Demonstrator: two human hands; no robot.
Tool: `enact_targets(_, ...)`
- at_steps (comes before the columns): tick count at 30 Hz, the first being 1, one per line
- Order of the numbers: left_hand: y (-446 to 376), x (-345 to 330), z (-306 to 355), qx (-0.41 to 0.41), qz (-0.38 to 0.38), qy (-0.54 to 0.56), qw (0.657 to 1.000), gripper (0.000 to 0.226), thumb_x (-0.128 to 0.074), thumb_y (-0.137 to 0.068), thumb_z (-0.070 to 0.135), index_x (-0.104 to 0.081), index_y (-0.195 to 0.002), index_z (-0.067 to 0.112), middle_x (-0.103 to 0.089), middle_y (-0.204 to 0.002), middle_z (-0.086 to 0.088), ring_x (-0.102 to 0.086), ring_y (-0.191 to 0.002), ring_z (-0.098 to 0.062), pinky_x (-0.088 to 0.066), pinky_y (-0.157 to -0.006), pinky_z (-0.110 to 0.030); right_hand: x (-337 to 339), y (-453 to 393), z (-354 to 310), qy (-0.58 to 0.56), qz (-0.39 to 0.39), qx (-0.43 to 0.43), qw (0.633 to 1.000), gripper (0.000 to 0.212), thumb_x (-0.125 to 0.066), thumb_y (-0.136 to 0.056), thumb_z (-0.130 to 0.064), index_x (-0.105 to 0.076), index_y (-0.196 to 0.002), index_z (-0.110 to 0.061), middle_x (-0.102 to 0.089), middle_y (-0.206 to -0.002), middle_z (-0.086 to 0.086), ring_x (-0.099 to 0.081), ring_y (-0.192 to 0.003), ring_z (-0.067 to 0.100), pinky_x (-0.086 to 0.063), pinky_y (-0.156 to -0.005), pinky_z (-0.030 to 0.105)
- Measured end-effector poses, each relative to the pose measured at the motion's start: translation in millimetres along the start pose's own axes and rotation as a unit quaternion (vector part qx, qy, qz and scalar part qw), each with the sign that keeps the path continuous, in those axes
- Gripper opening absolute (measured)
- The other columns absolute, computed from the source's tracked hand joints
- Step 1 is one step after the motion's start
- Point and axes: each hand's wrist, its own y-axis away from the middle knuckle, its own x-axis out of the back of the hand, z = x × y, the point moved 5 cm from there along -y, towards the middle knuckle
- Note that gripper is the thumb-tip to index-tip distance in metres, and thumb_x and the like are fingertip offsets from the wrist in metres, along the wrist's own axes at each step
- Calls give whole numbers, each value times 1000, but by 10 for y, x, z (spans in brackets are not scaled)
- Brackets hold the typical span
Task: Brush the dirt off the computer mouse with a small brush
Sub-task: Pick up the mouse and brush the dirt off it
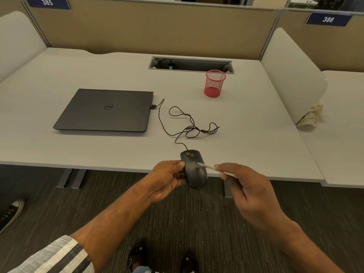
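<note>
head view looks down past my forearms to the near edge of the pale grey tabletop (246, 119). my left hand (167, 180) is closed around the black mouse (195, 170), thumb on its left side and fingers curled underneath, holding it up in the air just at the near edge of the tabletop, its button end pointing away from me. yellowish specks of dirt (188, 154) sit on the far left part of the mouse, beside the scroll wheel. my right hand (248, 192) is pinched narrow on the small brush (214, 168), its thin pale handle gripped between thumb and fingertips, with the blurred light tip touching the right side of the mouse near the middle. the hands are close together, with the mouse between them.

the mouse cable (189, 123) runs from the far end of the mouse in loose loops across the tabletop and plugs into the right side of a closed dark laptop (104, 111), which lies flat to the left, farther off. a red mesh pen cup (214, 83) stands upright to the far right of the laptop, just in front of an open cable slot (191, 65) in the tabletop. a brown partition (157, 26) stands behind, with number signs 385 (47, 2) and 386 (328, 19). below the tabletop is dark striped carpet (197, 223), and my striped sleeve (57, 257) shows at the lower left.
</note>
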Motion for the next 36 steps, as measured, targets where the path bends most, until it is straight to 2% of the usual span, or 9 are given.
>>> enact_targets(4,6,1,17,1,-2,11,1000,30,-43,-106,5,-60,-127,-8,-69,-126,-28,-69,-116,-36,-64,-88,-42,-89,112,65,4,-42,-12,999,24,-51,-93,-29,-63,-113,-29,-63,-99,-23,-59,-92,-9,-45,-77,8)
enact_targets(9,-4,66,46,-6,13,10,1000,31,-44,-106,6,-58,-130,-8,-68,-127,-29,-68,-117,-38,-62,-93,-46,-147,295,5,15,-98,11,995,22,-49,-94,-31,-58,-113,-35,-68,-101,-19,-62,-93,-5,-54,-76,19)
enact_targets(11,-14,64,55,-8,12,4,1000,31,-44,-106,6,-57,-130,-9,-67,-129,-29,-66,-120,-38,-58,-98,-48,-105,269,7,3,-85,7,996,23,-49,-93,-30,-59,-113,-34,-68,-102,-19,-62,-92,-4,-52,-74,17)
enact_targets(14,-17,46,63,-7,5,-1,1000,32,-42,-107,5,-57,-131,-10,-66,-131,-29,-64,-124,-39,-55,-104,-50,26,143,64,-46,-12,-5,999,23,-53,-93,-26,-63,-114,-28,-68,-99,-18,-63,-85,-2,-47,-71,11)
enact_targets(17,-14,23,65,-1,-3,-7,1000,33,-42,-107,5,-57,-132,-9,-66,-132,-28,-63,-126,-38,-53,-106,-50,72,43,147,-52,22,-21,998,28,-53,-93,-26,-62,-120,-29,-67,-105,-19,-64,-94,0,-50,-78,13)
enact_targets(21,-8,20,87,2,-8,12,1000,33,-43,-106,4,-56,-133,-10,-65,-132,-30,-63,-126,-40,-53,-105,-51,-63,155,170,-36,-33,-14,999,29,-54,-93,-26,-62,-120,-31,-65,-108,-25,-64,-98,-2,-50,-81,15)
enact_targets(27,-20,106,86,6,7,22,1000,32,-45,-105,4,-57,-132,-8,-66,-130,-30,-65,-123,-41,-57,-99,-51,-177,341,84,-7,-93,28,995,27,-52,-94,-27,-60,-119,-33,-68,-113,-18,-62,-108,-4,-55,-85,26)
enact_targets(32,-30,108,73,14,-7,23,1000,32,-47,-104,5,-58,-131,-8,-67,-131,-30,-65,-124,-40,-53,-106,-54,59,189,134,-92,4,-5,996,26,-57,-93,-23,-66,-117,-27,-71,-106,-16,-69,-93,6,-56,-75,25)
enact_targets(36,0,87,50,20,-27,12,999,33,-48,-103,5,-60,-131,-6,-68,-131,-27,-65,-125,-38,-58,-101,-48,94,47,246,-84,23,-43,995,23,-58,-95,-23,-66,-117,-25,-70,-109,-14,-65,-100,-1,-52,-83,16)
